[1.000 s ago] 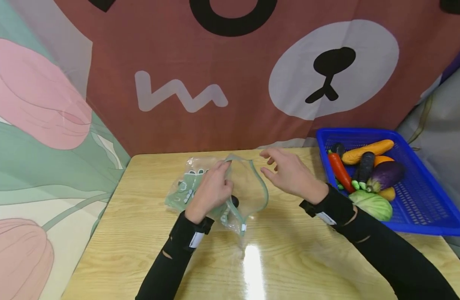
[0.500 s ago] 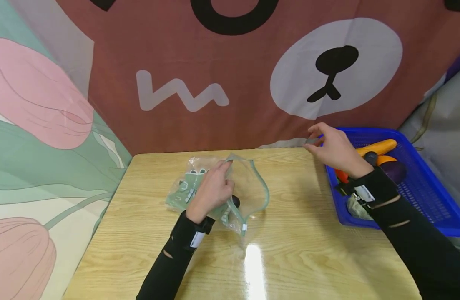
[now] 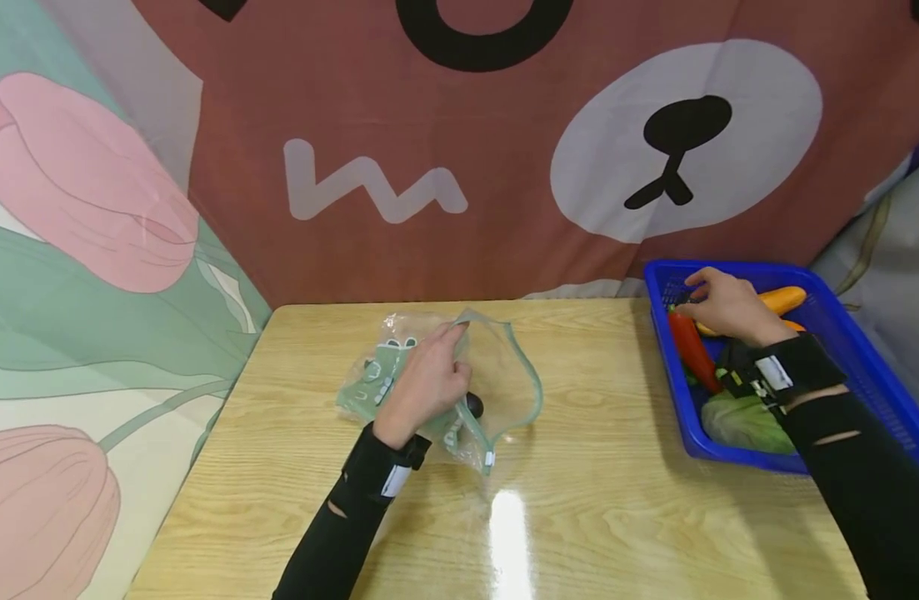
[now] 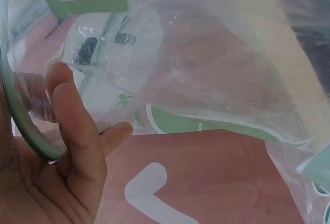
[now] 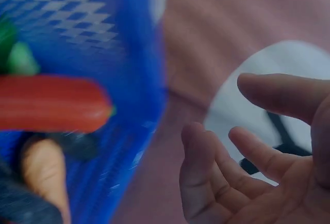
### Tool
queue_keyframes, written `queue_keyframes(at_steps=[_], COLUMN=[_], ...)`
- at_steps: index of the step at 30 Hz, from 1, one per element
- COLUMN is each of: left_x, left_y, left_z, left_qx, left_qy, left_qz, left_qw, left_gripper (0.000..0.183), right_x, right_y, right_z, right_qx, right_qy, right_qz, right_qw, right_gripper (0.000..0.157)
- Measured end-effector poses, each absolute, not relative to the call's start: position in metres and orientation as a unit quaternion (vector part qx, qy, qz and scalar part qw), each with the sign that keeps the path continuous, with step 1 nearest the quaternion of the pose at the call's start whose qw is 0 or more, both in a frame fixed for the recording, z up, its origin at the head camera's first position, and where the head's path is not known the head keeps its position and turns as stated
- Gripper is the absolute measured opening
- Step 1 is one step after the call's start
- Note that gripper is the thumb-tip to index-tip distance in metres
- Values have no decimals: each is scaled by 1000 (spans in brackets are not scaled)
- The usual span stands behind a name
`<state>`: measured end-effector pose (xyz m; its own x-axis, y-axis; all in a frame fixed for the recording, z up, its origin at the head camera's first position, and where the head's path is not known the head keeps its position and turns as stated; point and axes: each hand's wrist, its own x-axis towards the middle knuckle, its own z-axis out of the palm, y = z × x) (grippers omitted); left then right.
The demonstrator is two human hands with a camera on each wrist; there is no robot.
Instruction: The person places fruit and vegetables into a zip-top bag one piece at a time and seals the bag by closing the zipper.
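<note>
My left hand (image 3: 427,382) grips the opening edge of a clear zip bag (image 3: 507,367) with green trim and green printed patterns. In the left wrist view the fingers curl at the green rim, with the clear film (image 4: 216,74) spread beside them. A dark round thing (image 3: 474,405) shows at the bag, close to the hand. Over the far left corner of a blue basket (image 3: 729,458), my right hand (image 3: 732,308) hovers with loosely bent fingers and holds nothing. Right below it lies a red chili pepper (image 3: 691,350), seen also in the right wrist view (image 5: 56,102).
Inside the basket are a cabbage (image 3: 747,423), a long yellow vegetable (image 3: 785,298) and an orange thing (image 3: 793,326); the right arm hides others. The wooden table (image 3: 601,508) meets a brown printed cloth (image 3: 354,258) behind.
My right hand has moved right, from beside the bag to above the basket, and lowered toward the vegetables. The left hand keeps its place on the bag.
</note>
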<state>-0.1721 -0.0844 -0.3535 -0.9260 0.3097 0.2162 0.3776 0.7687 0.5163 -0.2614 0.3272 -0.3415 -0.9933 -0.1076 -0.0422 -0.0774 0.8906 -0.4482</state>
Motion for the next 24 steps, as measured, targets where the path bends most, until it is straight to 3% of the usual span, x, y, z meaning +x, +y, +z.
queue_keyframes(at_steps=[5, 14, 20, 24], left_x=[-172, -172, -171, -171], left_y=[-84, -85, -85, -85], left_z=[-353, -353, -354, -354], left_qx=[-184, -179, -174, -175], left_qy=[-939, -939, -940, -940], left_qz=[-285, -288, -289, -289], left_qw=[60, 56, 54, 57], left_gripper=[56, 56, 55, 56], right_x=[-269, -279, -279, -280], right_y=[347, 357, 356, 350], right_z=[-353, -375, -387, -391], right_qx=[-40, -51, -45, -52], right_qy=[973, 973, 946, 942], right_qz=[-209, -176, -230, -233], right_qw=[84, 142, 222, 234], right_gripper=[76, 80, 94, 97])
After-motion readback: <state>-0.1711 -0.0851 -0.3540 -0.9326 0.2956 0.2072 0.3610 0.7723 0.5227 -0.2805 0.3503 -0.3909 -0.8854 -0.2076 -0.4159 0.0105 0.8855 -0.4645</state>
